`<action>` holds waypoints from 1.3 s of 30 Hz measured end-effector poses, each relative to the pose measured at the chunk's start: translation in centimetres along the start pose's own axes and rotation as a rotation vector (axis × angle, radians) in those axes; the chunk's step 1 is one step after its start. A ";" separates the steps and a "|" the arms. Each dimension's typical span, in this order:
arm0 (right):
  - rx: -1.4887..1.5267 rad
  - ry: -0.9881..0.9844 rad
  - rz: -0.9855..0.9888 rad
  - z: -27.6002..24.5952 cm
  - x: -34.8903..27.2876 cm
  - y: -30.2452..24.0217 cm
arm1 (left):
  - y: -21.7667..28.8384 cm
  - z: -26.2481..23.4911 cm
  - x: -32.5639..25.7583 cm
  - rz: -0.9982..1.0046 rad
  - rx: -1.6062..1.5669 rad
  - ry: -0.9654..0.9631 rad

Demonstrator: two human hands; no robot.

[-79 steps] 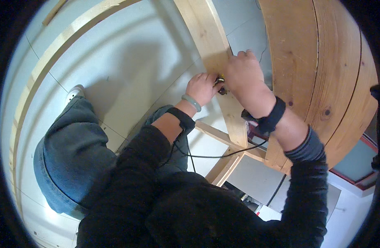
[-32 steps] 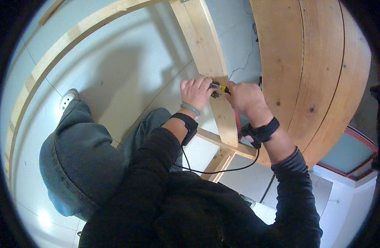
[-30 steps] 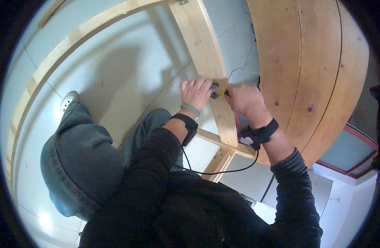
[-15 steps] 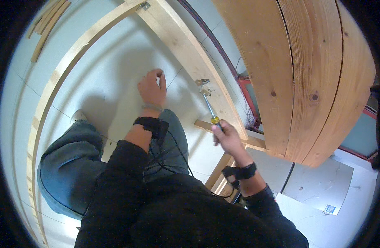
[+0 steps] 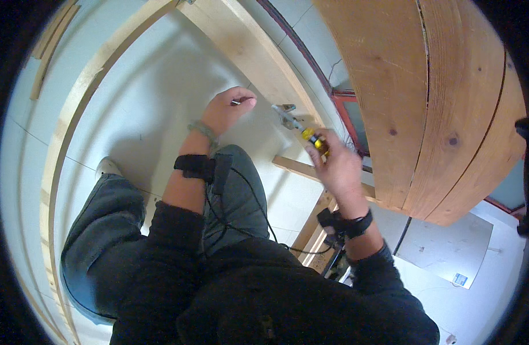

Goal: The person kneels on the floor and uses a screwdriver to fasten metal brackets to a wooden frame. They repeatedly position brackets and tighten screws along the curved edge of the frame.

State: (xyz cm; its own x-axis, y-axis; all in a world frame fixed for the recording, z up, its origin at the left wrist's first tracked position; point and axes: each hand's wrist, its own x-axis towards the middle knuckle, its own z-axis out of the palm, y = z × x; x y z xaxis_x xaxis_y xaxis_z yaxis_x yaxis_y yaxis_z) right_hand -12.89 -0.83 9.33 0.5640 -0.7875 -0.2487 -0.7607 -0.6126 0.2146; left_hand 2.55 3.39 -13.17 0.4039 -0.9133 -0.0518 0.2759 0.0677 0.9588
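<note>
My right hand (image 5: 340,167) grips a screwdriver (image 5: 315,140) by its yellow and black handle. Its shaft slants up and left across a small metal bracket (image 5: 286,119) on the inner face of a pale wooden board (image 5: 241,49). To the left of that tip, my left hand (image 5: 227,109) is closed with thumb and fingers pinched together. A tiny shiny bit shows between those fingers, too small to name. Past the board's top end, another metal fitting (image 5: 188,2) sits in the frame's corner.
A curved-looking pale wooden rail (image 5: 74,109) runs down the left. Large brown planks (image 5: 425,115) stand at the right. Loose wood strips (image 5: 49,49) lie at the far left on the tiled floor (image 5: 155,86). A short wooden bar (image 5: 296,167) projects near my knee, beside a black cable (image 5: 258,192).
My left hand has moved up and right, closer to the bracket, its fingers now pinched. My right hand has risen with the screwdriver, whose tip now reaches past the bracket toward the left hand.
</note>
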 end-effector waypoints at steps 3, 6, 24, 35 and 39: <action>-0.209 0.137 -0.247 -2.6 2.0 -1.0 | 0.1 0.5 0.5 -0.011 -0.081 -0.050; -0.407 0.185 -0.353 -2.7 3.8 -3.0 | 0.3 1.4 0.8 0.004 -0.110 0.016; -0.785 -0.023 -0.447 -2.5 7.0 -4.0 | 1.2 7.2 -1.6 0.304 0.752 0.332; -0.797 -0.339 -0.396 -3.9 8.8 -5.5 | 1.1 8.1 -1.1 0.329 0.727 0.410; -0.785 -0.276 -0.515 -3.9 9.4 -5.9 | 0.9 8.7 -1.0 0.305 0.727 0.393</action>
State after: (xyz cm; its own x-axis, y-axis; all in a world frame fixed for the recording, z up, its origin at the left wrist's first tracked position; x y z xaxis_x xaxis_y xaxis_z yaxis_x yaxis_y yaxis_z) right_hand -1.86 -4.88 9.45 0.5961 -0.4285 -0.6790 0.0438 -0.8271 0.5603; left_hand -5.17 0.92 -9.85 0.6774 -0.6838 0.2712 -0.4623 -0.1090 0.8800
